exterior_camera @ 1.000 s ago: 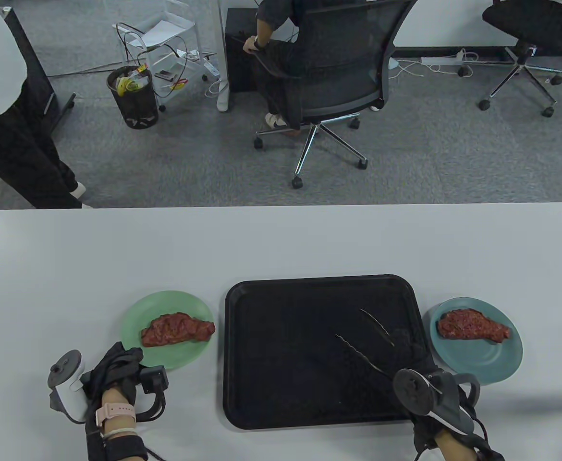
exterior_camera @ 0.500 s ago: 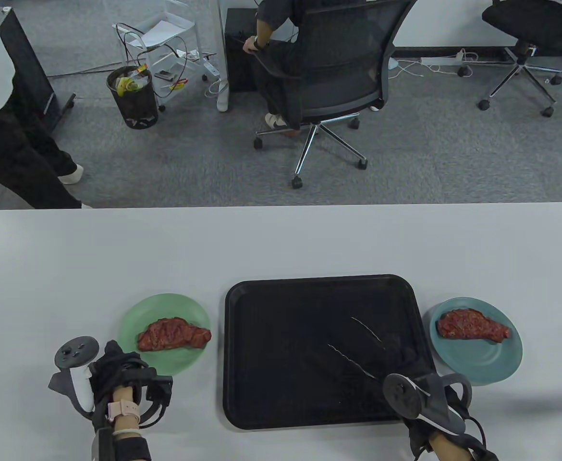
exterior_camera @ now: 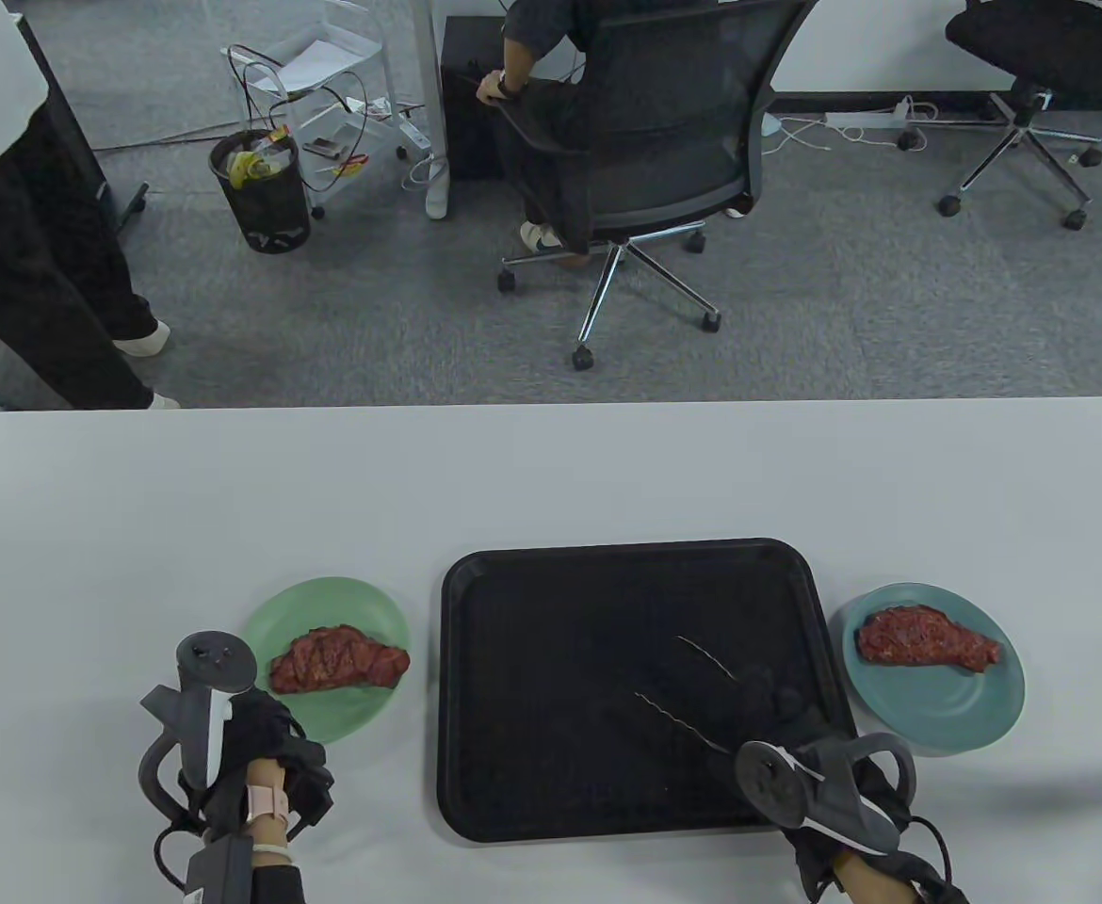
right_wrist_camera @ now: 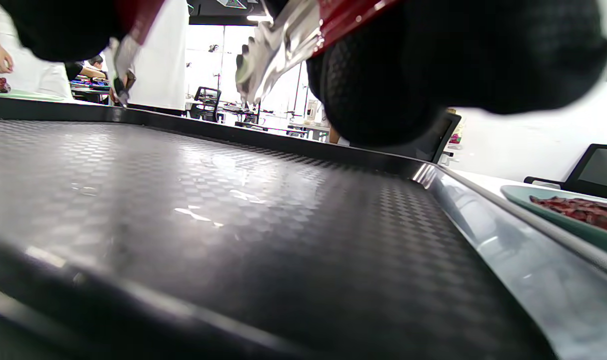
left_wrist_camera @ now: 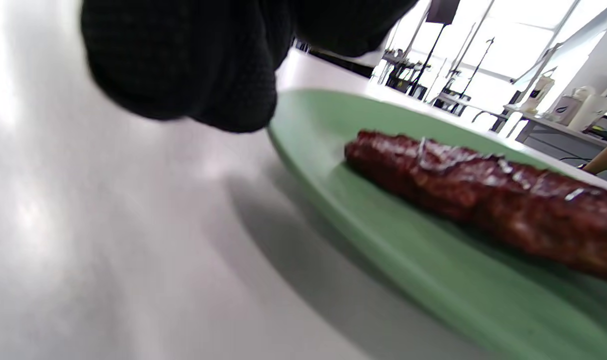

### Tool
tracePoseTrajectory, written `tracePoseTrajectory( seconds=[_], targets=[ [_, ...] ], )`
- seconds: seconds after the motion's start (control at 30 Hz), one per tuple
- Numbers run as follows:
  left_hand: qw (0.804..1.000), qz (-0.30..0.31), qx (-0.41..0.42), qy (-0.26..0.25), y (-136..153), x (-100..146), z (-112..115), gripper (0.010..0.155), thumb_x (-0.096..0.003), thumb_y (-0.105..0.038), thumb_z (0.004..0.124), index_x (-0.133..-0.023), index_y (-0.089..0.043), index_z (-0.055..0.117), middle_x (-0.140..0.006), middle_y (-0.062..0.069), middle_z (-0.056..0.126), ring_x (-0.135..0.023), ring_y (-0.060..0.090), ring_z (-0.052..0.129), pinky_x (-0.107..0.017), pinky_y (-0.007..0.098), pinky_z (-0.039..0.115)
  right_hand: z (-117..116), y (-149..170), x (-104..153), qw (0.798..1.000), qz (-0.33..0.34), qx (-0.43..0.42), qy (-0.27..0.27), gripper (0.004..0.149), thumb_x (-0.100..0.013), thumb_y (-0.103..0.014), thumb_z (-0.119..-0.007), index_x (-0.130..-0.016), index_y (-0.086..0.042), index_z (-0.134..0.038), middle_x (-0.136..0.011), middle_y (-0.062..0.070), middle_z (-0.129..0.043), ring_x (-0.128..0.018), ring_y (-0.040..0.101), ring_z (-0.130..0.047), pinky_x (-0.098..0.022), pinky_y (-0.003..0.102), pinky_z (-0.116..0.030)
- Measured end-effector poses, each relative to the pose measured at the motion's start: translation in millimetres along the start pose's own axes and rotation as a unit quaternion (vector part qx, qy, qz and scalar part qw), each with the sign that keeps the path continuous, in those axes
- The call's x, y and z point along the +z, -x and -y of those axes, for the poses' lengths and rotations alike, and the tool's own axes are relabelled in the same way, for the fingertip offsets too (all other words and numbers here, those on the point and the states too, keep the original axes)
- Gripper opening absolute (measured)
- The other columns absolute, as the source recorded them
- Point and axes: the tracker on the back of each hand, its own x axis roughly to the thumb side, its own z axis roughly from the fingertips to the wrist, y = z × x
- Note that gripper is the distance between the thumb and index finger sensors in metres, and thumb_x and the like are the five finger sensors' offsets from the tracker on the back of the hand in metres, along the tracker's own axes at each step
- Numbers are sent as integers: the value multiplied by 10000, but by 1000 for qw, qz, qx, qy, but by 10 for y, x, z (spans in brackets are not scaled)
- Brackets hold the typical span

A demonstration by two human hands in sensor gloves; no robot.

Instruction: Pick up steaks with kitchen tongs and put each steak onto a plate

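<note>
- Both steaks are on plates already: one steak [exterior_camera: 339, 661] lies on the green plate [exterior_camera: 320, 612], left of the tray [exterior_camera: 551, 584]; the other steak [exterior_camera: 928, 640] lies on the blue plate [exterior_camera: 947, 702], right of it.
- The tray holds no steak. Only the tongs [exterior_camera: 692, 687] are over it, so the plating looks done.
- The right hand [exterior_camera: 796, 725] grips the tongs by their red handles, fingers curled round them, and the arms stand apart with nothing between the tips.
- Over the last second the tongs have slid nearer and a little left across the tray, away from the blue plate. I read this as the hand retreating after the drop.
- The left hand [exterior_camera: 268, 753] has moved right and now sits at the near edge of the green plate. Its fingers are curled in the left wrist view; whether they touch the rim I cannot tell.
- The green plate has shifted slightly over that second, so the left hand may be nudging or steadying it.
- Likely left to do: set the tongs down on the tray.
</note>
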Motion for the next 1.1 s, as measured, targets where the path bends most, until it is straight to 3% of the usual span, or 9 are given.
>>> tracePoseTrajectory(
  seconds=[0.2, 0.33, 0.43, 0.53, 0.7, 0.87, 1.1],
  targets=[
    [994, 96, 39, -29, -236, 318, -74, 675, -432, -273, 751, -1051, -126, 526, -903, 221, 699, -499, 330, 964, -276, 285, 911, 34, -43, 8, 1000, 13, -5, 6, 917, -369, -611, -738, -1011, 0, -502, -849, 287, -776, -451, 382, -928, -245, 464, -861],
    [970, 186, 154, -28, -441, 614, -25, 661, -436, -290, 744, -1046, -130, 546, -901, 218, 702, -531, 350, 949, -292, 316, 904, 53, -67, 16, 1000, 21, -12, 9, 917, -370, -610, -738, -1012, 0, -501, -849, 288, -776, -451, 381, -927, -245, 465, -861],
    [942, 238, 238, -2, -609, 840, 79, 656, -443, -291, 737, -1048, -129, 543, -908, 223, 686, -556, 367, 929, -311, 342, 892, 66, -77, 24, 999, 28, -15, 11, 918, -369, -611, -738, -1012, 0, -501, -849, 289, -776, -452, 383, -927, -245, 465, -861],
    [923, 260, 283, 8, -760, 1067, 180, 654, -444, -298, 735, -1049, -137, 545, -910, 216, 688, -572, 371, 921, -320, 352, 887, 74, -79, 32, 999, 34, -19, 10, 918, -370, -610, -738, -1013, 1, -501, -851, 289, -774, -452, 384, -927, -246, 466, -861],
    [908, 258, 329, 25, -913, 1268, 403, 651, -445, -300, 732, -1047, -139, 545, -905, 202, 696, -574, 359, 923, -323, 352, 887, 53, -73, 35, 999, 38, -31, 1, 919, -371, -610, -738, -1012, 3, -500, -850, 293, -773, -454, 387, -925, -246, 468, -860],
    [902, 252, 344, 75, -939, 1264, 605, 653, -451, -297, 727, -1053, -136, 530, -915, 216, 672, -586, 377, 906, -334, 365, 877, 37, -66, 33, 998, 41, -39, -3, 919, -372, -609, -739, -1013, 5, -500, -850, 295, -772, -455, 389, -924, -246, 469, -859],
    [899, 253, 350, 72, -872, 1232, 640, 651, -450, -297, 727, -1051, -133, 537, -912, 217, 676, -580, 376, 909, -336, 365, 877, -45, -30, 7, 999, 5, -48, -16, 931, -380, -608, -733, -1021, 15, -475, -868, 312, -747, -515, 427, -901, -283, 491, -840]
  ],
)
